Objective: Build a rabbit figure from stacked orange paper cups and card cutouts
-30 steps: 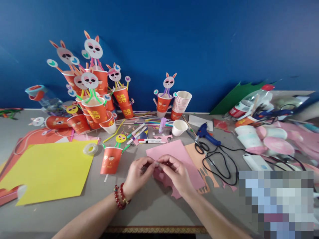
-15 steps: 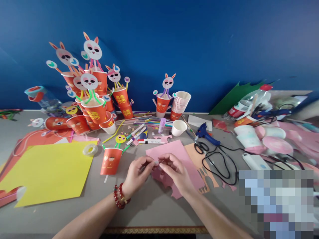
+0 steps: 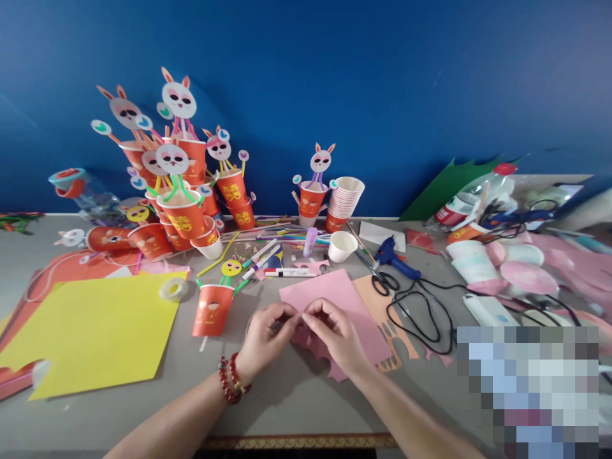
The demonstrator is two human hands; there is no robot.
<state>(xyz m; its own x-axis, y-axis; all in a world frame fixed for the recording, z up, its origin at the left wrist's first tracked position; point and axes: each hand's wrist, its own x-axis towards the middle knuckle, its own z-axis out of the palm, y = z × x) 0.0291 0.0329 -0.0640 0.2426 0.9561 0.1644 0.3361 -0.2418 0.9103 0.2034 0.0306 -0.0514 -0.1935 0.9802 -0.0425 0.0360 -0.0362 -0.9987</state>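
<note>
My left hand (image 3: 270,338), with a red bead bracelet (image 3: 232,378) at its wrist, pinches with thumb and forefinger. Its fingertips meet those of my right hand (image 3: 335,331), also pinched. Whatever lies between them is too small or hidden to make out. Both hands are over the near left part of a pink paper sheet (image 3: 337,290) with cut-out edges. Left of my left hand stands a red paper cup (image 3: 211,310) with green pipe-cleaner arms and a small yellow face (image 3: 231,268) above it.
Decorated rabbit cups (image 3: 179,210) cluster at the back left. A yellow sheet (image 3: 95,331) and tape roll (image 3: 173,289) lie left. Markers (image 3: 291,272), a white cup (image 3: 343,246) and stacked cups (image 3: 347,197) are behind; scissors (image 3: 385,283) and a blue glue gun (image 3: 396,258) with its cable lie right.
The fingertips of both hands have come closer together, and the small pale piece visible between them earlier is now hidden. The view has shifted slightly.
</note>
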